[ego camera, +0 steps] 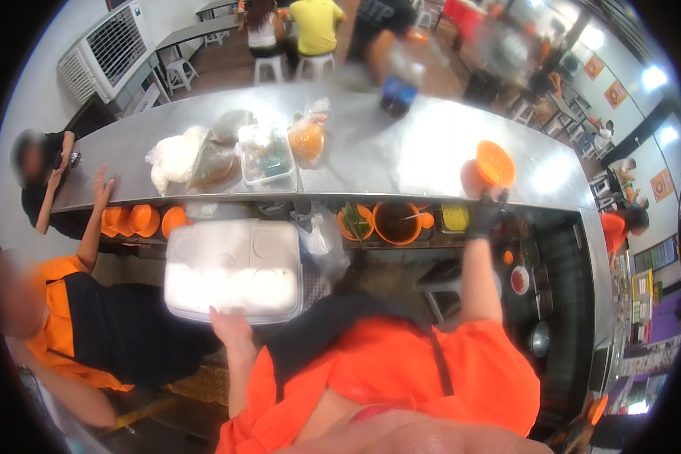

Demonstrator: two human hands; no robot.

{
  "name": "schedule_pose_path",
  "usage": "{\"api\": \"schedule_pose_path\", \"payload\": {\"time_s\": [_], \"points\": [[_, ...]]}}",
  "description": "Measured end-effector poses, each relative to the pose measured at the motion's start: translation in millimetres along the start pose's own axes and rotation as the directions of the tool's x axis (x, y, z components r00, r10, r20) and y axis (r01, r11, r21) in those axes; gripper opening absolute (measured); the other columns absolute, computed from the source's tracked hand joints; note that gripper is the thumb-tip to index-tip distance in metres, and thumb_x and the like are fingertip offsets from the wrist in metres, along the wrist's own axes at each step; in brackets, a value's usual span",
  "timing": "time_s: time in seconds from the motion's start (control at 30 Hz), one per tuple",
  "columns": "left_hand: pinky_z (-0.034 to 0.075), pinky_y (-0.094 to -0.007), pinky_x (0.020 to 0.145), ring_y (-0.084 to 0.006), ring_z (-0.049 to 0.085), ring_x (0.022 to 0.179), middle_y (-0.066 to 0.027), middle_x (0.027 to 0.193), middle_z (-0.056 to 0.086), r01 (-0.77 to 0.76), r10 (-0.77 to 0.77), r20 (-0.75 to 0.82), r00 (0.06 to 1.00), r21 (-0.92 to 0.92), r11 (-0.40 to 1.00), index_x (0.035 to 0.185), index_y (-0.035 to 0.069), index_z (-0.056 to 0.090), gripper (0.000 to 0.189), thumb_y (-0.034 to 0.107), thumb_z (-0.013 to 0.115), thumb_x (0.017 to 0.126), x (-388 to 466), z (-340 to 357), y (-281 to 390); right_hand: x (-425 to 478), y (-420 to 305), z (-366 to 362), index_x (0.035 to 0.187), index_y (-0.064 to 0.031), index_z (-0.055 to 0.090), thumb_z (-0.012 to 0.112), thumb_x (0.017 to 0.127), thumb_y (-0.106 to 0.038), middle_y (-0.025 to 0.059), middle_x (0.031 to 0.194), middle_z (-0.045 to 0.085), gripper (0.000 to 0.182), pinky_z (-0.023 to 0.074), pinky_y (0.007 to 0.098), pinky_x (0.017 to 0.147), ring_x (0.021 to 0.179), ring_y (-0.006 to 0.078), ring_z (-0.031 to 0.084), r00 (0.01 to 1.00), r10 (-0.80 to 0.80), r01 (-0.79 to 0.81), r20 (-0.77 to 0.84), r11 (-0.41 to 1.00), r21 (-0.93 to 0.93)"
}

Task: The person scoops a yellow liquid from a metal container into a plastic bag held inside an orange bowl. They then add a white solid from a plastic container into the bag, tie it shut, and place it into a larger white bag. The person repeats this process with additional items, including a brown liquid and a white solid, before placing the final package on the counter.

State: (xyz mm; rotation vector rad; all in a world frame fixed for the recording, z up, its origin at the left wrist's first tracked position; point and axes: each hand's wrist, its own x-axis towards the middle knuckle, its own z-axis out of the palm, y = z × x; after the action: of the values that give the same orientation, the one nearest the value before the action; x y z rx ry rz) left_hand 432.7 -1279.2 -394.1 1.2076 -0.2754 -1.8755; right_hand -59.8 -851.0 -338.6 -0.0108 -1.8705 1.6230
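Observation:
My left hand, bare, is at the near edge of a large white lidded plastic container, fingers apart; whether it presses on the rim is unclear. My right hand, in a black glove, reaches over the counter's inner edge with its fingertips at the near rim of a tilted orange bowl. The bowl appears held there, over the steel counter. Below the counter, left of my right hand, are a tray of yellow food, a pot of dark liquid with an orange ladle, and a bowl of green leaves.
Filled plastic bags and a clear tub stand on the counter. Orange bowls sit on the shelf below. A co-worker in orange and black is close at left, one hand on the counter. Across it, a blurred person is near a blue-labelled bottle.

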Motion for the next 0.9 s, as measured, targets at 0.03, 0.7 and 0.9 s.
{"api": "schedule_pose_path", "payload": {"time_s": [0.03, 0.7, 0.9], "points": [[0.027, -0.0396, 0.109, -0.0271, 0.037, 0.129, -0.0129, 0.141, 0.039, -0.052, 0.054, -0.049, 0.997, 0.042, 0.998, 0.139, 0.004, 0.037, 0.051, 0.034, 0.041, 0.097, -12, 3, 4, 25, 14, -9, 0.139, -0.0018, 0.037, 0.063, 0.089, -0.033, 0.0191, 0.124, 0.047, 0.064, 0.0462, 0.0340, 0.092, 0.111, 0.0295, 0.049, 0.999, -0.027, 0.022, -0.029, 0.986, -0.164], [0.047, -0.0278, 0.081, -0.0149, 0.059, 0.092, -0.0050, 0.106, 0.064, -0.399, -0.538, 0.604, 0.588, 0.795, 0.457, 0.114, 0.005, 0.064, 0.034, 0.028, 0.046, 0.097, -181, 69, -220, 160, -1, -31, 0.120, -0.0048, 0.051, 0.053, 0.087, -0.018, 0.0099, 0.103, 0.058, 0.036, 0.0488, 0.0330, 0.067, 0.089, 0.0227, 0.058, 0.582, 0.413, -0.410, 0.700, 0.893, -0.186], [0.043, -0.0388, 0.097, -0.0333, 0.052, 0.115, -0.0184, 0.126, 0.053, -0.723, -0.001, 0.724, 0.690, 0.689, 0.037, 0.123, 0.004, 0.056, 0.046, 0.037, 0.055, 0.091, -237, 73, -211, 107, -63, -7, 0.136, -0.0023, 0.043, 0.055, 0.085, -0.027, 0.0123, 0.129, 0.051, 0.057, 0.0368, 0.0401, 0.101, 0.117, 0.0270, 0.048, 0.270, 0.210, -0.422, 0.940, 0.903, -0.080]]}}
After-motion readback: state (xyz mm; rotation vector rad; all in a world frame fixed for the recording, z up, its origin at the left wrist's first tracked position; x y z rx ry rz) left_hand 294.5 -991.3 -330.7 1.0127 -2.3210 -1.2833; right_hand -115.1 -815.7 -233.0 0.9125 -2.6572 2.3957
